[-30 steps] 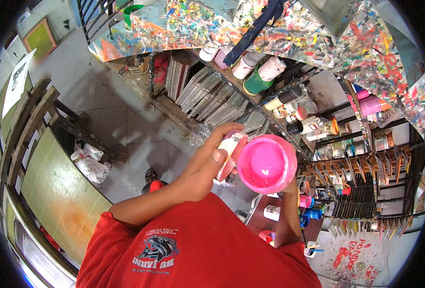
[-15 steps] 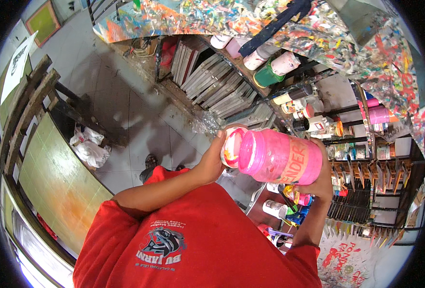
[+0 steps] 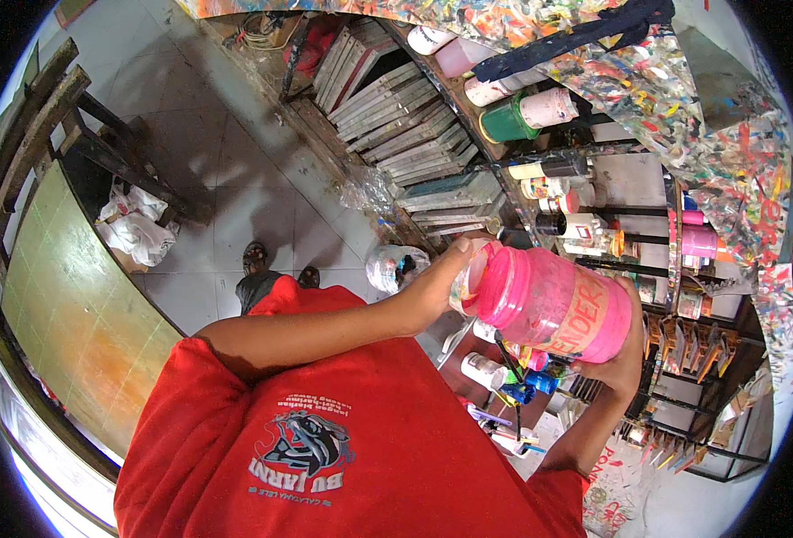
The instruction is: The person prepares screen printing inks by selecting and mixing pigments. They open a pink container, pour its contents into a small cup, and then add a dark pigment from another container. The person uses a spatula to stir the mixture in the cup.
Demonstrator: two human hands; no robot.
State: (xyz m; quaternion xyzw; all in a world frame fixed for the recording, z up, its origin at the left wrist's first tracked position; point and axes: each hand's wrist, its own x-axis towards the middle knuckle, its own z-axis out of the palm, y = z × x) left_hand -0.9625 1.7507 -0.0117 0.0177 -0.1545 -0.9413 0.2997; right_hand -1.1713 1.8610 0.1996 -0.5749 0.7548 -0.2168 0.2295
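Note:
My right hand (image 3: pixel 625 354) is wrapped round the base of a large clear plastic jar (image 3: pixel 549 300) of bright pink paint with an orange label. The jar lies tipped nearly on its side, its uncapped, pink-smeared mouth pointing left. Against that mouth my left hand (image 3: pixel 441 282) grips a small paint-stained plastic cup (image 3: pixel 470 280), the rims close together or touching. Pink shows inside the cup; how full it is cannot be made out. Most of my right fingers are hidden behind the jar.
Paint-splattered tabletop (image 3: pixel 611 81) at the far side, with shelves of tubs and bottles, a green tub (image 3: pixel 502 124) and stacked frames (image 3: pixel 405 108) below. A plastic-wrapped bucket (image 3: pixel 396 267) stands on the floor. Left are a greenish screen panel (image 3: pixel 73 314) and white plastic bags (image 3: pixel 136 224).
Both hands, with the jar and cup, have shifted slightly right and nearer in the picture. Pink has spread about the jar's mouth and cup. The view has shifted, bringing the wrapped bucket into sight.

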